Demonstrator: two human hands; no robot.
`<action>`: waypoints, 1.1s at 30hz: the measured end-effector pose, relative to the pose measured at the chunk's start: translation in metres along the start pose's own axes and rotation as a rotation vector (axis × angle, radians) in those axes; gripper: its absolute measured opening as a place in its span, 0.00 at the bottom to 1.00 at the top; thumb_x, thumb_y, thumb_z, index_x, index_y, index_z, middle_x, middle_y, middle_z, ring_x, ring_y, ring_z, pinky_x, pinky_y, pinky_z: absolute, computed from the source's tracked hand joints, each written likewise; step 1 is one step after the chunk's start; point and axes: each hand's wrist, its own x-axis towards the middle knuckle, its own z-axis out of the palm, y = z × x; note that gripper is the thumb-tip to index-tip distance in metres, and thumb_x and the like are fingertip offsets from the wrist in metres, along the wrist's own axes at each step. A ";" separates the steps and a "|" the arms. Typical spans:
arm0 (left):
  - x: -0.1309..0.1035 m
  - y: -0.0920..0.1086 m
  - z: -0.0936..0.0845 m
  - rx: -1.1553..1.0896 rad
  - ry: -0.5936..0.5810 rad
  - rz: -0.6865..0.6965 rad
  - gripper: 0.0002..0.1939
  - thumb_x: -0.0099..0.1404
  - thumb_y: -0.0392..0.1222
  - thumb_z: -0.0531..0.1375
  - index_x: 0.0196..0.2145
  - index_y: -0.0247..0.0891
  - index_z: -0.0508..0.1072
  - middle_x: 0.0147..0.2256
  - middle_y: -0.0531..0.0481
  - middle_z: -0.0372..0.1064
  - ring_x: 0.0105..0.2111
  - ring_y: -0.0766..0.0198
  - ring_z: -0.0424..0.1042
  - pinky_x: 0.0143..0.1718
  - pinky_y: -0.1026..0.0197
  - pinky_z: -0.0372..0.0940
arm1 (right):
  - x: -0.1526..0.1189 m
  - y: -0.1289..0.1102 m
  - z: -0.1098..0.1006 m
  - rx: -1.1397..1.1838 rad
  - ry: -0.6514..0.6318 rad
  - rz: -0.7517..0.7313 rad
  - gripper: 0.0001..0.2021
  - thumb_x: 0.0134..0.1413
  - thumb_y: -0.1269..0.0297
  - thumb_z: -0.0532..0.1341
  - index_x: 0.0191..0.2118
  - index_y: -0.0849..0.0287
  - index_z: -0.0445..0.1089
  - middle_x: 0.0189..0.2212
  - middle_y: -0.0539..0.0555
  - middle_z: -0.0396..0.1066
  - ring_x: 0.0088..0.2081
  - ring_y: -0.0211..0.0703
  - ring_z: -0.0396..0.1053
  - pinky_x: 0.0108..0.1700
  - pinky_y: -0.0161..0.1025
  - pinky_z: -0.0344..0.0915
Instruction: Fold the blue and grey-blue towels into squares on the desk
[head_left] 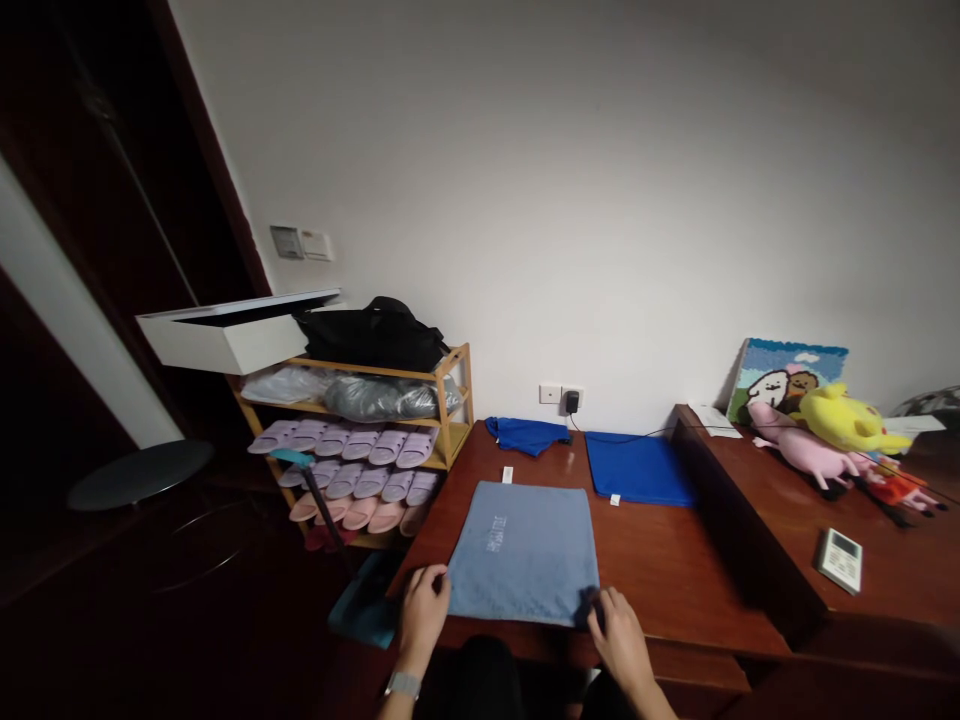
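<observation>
A light blue-grey cloth (529,555) with pale lettering lies flat on the brown wooden table (660,580), a white tag at its top left. At the cloth's near left corner is my left hand (425,605), its fingers curled together around the edge. My right hand (619,635) is at the near right corner, thumb and fingers pinched on the fabric. Behind it, a folded dark blue cloth (637,468) lies at the right, and a crumpled blue cloth (527,435) sits against the wall.
Left of the table stands a wooden rack (454,440) with slippers, a black bag (371,335) and a white box (225,340). A round stool (142,472) is farther left. The raised surface at right holds plush toys (810,450) and a white device (840,560).
</observation>
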 end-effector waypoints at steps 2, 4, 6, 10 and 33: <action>0.005 0.018 0.012 0.176 -0.053 0.158 0.18 0.67 0.44 0.51 0.44 0.41 0.80 0.49 0.41 0.78 0.52 0.51 0.75 0.58 0.51 0.66 | 0.017 -0.008 0.005 -0.017 0.005 -0.014 0.22 0.70 0.59 0.46 0.57 0.56 0.74 0.57 0.59 0.74 0.58 0.50 0.70 0.63 0.43 0.63; 0.007 0.030 0.028 0.319 -0.126 0.252 0.22 0.70 0.45 0.50 0.53 0.40 0.78 0.59 0.41 0.73 0.61 0.50 0.68 0.63 0.50 0.62 | 0.033 -0.013 0.015 -0.076 -0.040 0.020 0.26 0.70 0.56 0.46 0.65 0.57 0.67 0.67 0.57 0.65 0.68 0.51 0.60 0.69 0.46 0.55; 0.006 0.033 0.044 0.449 -0.198 0.288 0.26 0.72 0.48 0.50 0.62 0.40 0.73 0.66 0.42 0.65 0.68 0.48 0.60 0.66 0.47 0.58 | 0.043 -0.015 0.029 -0.165 -0.129 0.112 0.30 0.70 0.53 0.46 0.71 0.58 0.59 0.72 0.55 0.54 0.73 0.53 0.49 0.72 0.50 0.48; 0.006 0.021 0.063 0.603 -0.272 0.296 0.31 0.73 0.54 0.49 0.69 0.42 0.63 0.71 0.43 0.54 0.72 0.48 0.52 0.69 0.45 0.51 | 0.048 -0.014 0.048 -0.262 -0.236 0.209 0.32 0.71 0.53 0.42 0.75 0.60 0.47 0.75 0.52 0.40 0.75 0.52 0.38 0.74 0.52 0.39; 0.026 0.022 0.082 0.668 -0.243 0.239 0.37 0.72 0.60 0.48 0.71 0.36 0.58 0.72 0.38 0.50 0.72 0.45 0.50 0.71 0.43 0.48 | 0.090 -0.010 0.055 -0.265 -0.233 0.246 0.33 0.70 0.54 0.38 0.75 0.64 0.45 0.75 0.53 0.40 0.75 0.50 0.36 0.75 0.54 0.33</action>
